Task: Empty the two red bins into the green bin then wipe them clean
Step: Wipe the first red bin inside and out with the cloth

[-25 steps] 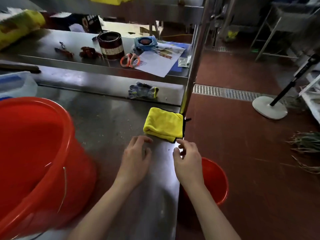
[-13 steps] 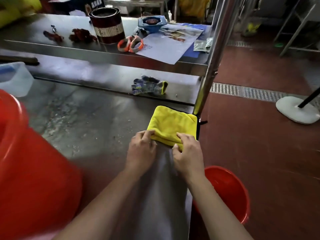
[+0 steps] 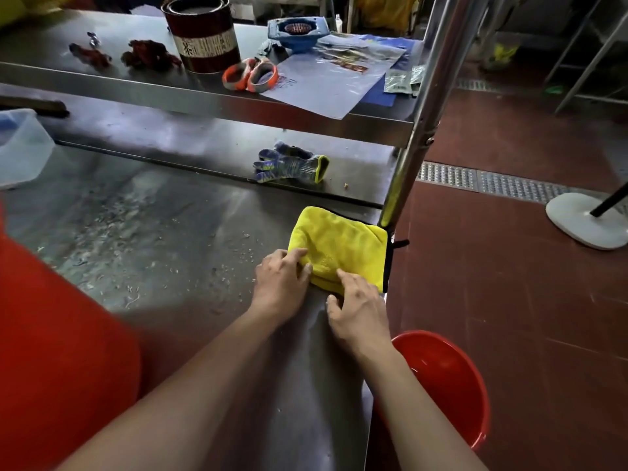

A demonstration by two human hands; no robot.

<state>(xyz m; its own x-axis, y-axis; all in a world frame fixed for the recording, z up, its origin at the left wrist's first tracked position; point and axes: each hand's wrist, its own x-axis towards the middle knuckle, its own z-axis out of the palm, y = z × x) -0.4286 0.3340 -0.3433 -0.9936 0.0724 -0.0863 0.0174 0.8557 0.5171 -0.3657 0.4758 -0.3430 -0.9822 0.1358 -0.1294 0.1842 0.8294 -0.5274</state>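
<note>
A folded yellow cloth (image 3: 339, 246) lies at the right edge of the steel table (image 3: 153, 232). My left hand (image 3: 282, 283) curls its fingers over the cloth's near-left corner. My right hand (image 3: 356, 304) pinches the cloth's near edge, with the index finger on top. A large red bin (image 3: 51, 351) fills the left foreground on the table, blurred. A smaller red bin (image 3: 452, 385) stands on the floor below the table's right edge, partly hidden by my right forearm. No green bin is in view.
A work glove (image 3: 292, 164) lies on the low ledge behind the cloth. The upper shelf holds a tin can (image 3: 204, 32), orange-handled scissors (image 3: 251, 74) and papers. A steel post (image 3: 418, 130) rises beside the cloth. A clear tub (image 3: 20, 147) sits far left. A white stand base (image 3: 584, 222) rests on the red floor.
Both hands reached forward from the bare table onto the cloth's near edge and now grip it. The view moved closer, pushing the large red bin further to the left.
</note>
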